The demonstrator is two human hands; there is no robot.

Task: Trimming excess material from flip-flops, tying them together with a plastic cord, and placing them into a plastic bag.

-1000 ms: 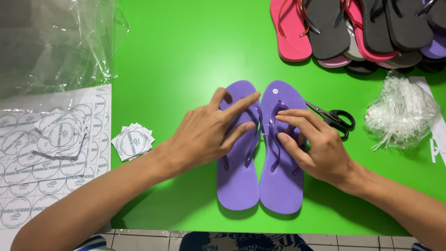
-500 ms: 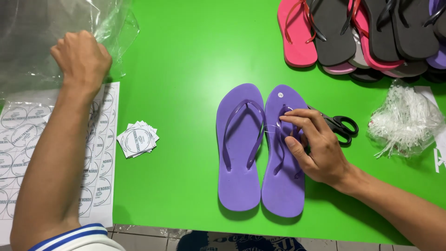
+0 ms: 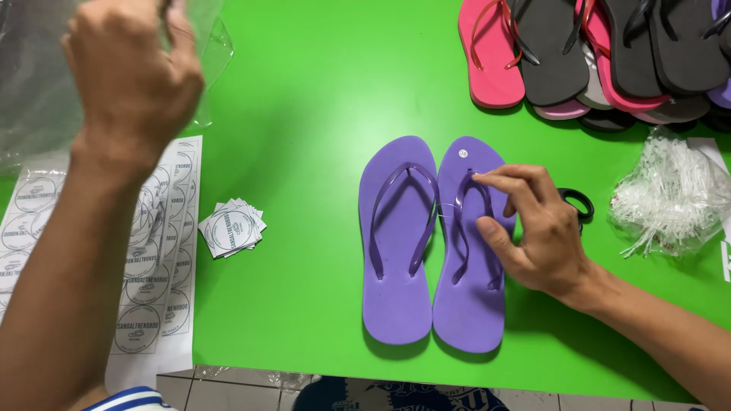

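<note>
Two purple flip-flops lie side by side on the green table: the left flip-flop and the right flip-flop. My right hand rests on the right flip-flop, its fingertips pinching the strap near the toe post. A thin clear tie joins the two straps. My left hand is raised at the far left, fingers closed on the edge of a clear plastic bag.
A sheet of round stickers lies at the left edge, with a small stack of cut labels beside it. Black scissors sit behind my right hand. A heap of clear plastic ties lies at right. Pink, grey and black flip-flops are piled at the back right.
My left hand left the purple pair, went to the plastic bags at far left and now lifts with a bag's edge. My right hand stayed on the right flip-flop's strap.
</note>
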